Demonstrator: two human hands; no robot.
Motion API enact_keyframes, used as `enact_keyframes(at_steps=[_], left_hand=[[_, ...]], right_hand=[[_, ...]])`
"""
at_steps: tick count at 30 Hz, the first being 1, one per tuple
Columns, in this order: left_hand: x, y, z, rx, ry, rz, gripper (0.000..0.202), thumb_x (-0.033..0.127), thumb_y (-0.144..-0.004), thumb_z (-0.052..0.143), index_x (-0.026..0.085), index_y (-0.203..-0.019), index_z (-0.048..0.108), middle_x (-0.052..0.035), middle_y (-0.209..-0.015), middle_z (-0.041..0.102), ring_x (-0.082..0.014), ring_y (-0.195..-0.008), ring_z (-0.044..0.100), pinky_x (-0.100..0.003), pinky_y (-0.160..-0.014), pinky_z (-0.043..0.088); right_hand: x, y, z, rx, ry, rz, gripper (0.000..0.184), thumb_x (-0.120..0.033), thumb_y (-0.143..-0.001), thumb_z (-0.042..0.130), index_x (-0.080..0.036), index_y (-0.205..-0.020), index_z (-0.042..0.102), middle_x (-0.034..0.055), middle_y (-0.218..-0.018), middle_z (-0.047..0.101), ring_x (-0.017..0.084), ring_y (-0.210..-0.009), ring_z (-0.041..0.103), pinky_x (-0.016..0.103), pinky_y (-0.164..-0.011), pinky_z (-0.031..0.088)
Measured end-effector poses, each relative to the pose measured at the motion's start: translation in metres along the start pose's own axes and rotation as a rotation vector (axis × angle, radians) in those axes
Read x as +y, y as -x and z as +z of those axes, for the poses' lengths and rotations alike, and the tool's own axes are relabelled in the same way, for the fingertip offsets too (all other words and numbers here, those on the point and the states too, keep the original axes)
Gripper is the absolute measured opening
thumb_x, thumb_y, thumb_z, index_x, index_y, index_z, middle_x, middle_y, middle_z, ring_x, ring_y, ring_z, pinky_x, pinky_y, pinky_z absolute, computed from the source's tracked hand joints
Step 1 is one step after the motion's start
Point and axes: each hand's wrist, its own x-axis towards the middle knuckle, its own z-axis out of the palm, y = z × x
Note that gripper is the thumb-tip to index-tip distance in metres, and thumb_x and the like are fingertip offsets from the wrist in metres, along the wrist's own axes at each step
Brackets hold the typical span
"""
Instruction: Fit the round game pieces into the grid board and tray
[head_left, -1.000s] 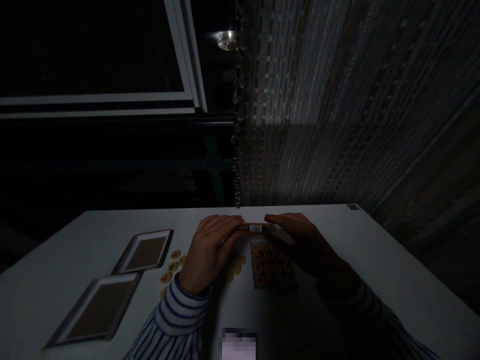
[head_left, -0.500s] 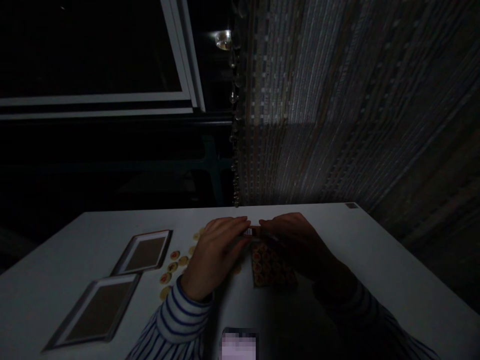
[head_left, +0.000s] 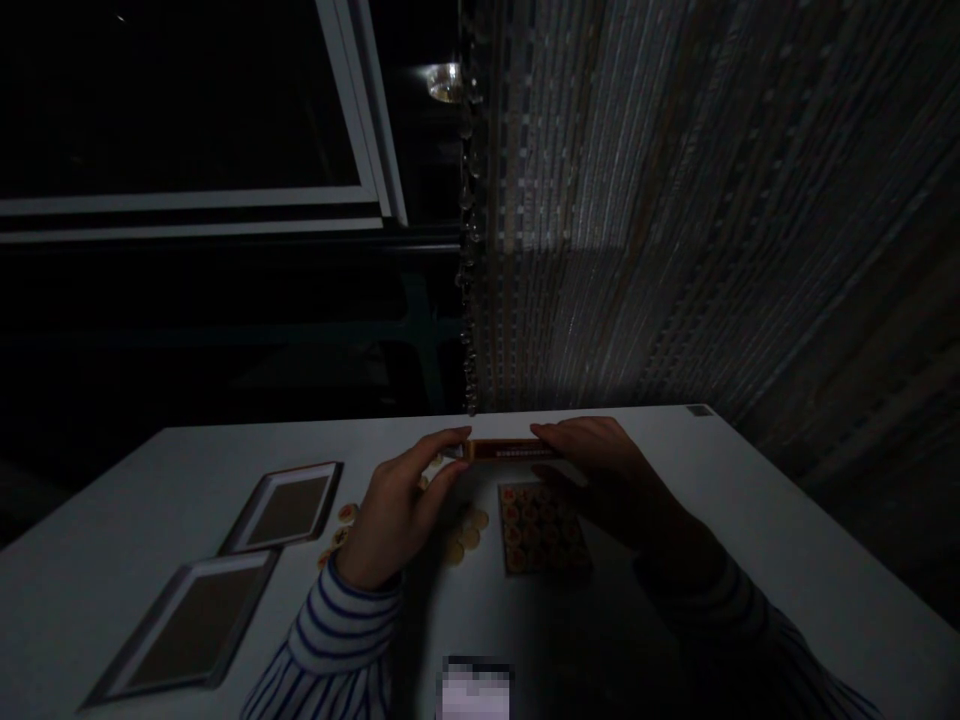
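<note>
My left hand (head_left: 397, 505) pinches the left end of a thin, flat brown box (head_left: 510, 451) with a line of small print on its side. At its right end, my right hand (head_left: 600, 470) grips the same box between thumb and fingers, though shadow hides part of that grip. The box is held level above the table's far half. Just nearer than it lies a shallow square tray of round Chinese chess pieces (head_left: 545, 532), set in rows. Loose round pieces (head_left: 466, 530) lie between my left hand and the tray.
More loose pieces (head_left: 341, 537) are left of my left wrist, partly covered by it. Two shallow rectangular lids or trays (head_left: 292, 505) (head_left: 184, 625) lie on the white table (head_left: 630, 650) at left. A bead curtain (head_left: 600, 250) hangs behind, and a pixelated object (head_left: 476, 692) is at the front edge.
My left hand has moved left and my hands are wider apart. More of the box's printed side shows between them. The tray and loose pieces beneath are less covered.
</note>
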Motion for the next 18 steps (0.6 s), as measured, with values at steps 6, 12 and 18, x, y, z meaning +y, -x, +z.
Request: enact_keyframes(at_steps=[6,12,18], left_hand=[[-0.0044,-0.0008,-0.0012,0.032,0.095,-0.010,0.030,0.022,-0.081,0.051,0.022,-0.111,0.049,-0.0032,-0.111,0.058,-0.0154,-0.100,0.055,-0.027,-0.085,0.045],[-0.0037,0.0004,-0.0025,0.013,0.077,0.004,0.030,0.022,-0.081,0.051,0.023,-0.111,0.050,-0.0031,-0.112,0.058,-0.0159,-0.103,0.054,-0.030,-0.088,0.044],[0.0004,0.0005,-0.0041,0.044,0.040,0.001,0.041,0.028,-0.076,0.058,0.022,-0.115,0.049,-0.0043,-0.113,0.058,-0.0184,-0.102,0.054,-0.033,-0.088,0.045]], right_hand=[[-0.0017,-0.0014,-0.0055,-0.025,-0.005,0.036,0.032,-0.030,-0.085,0.043,-0.016,-0.114,0.048,0.0091,-0.101,0.062,0.020,-0.092,0.054,0.036,-0.079,0.037],[0.0028,-0.0006,-0.0009,-0.022,0.011,0.027,0.030,-0.029,-0.085,0.043,-0.016,-0.111,0.051,0.0083,-0.097,0.063,0.019,-0.088,0.055,0.035,-0.077,0.037],[0.0074,0.0031,0.0005,-0.026,-0.060,0.016,0.034,-0.029,-0.084,0.045,-0.016,-0.115,0.047,0.0088,-0.101,0.062,0.019,-0.089,0.055,0.035,-0.078,0.037]])
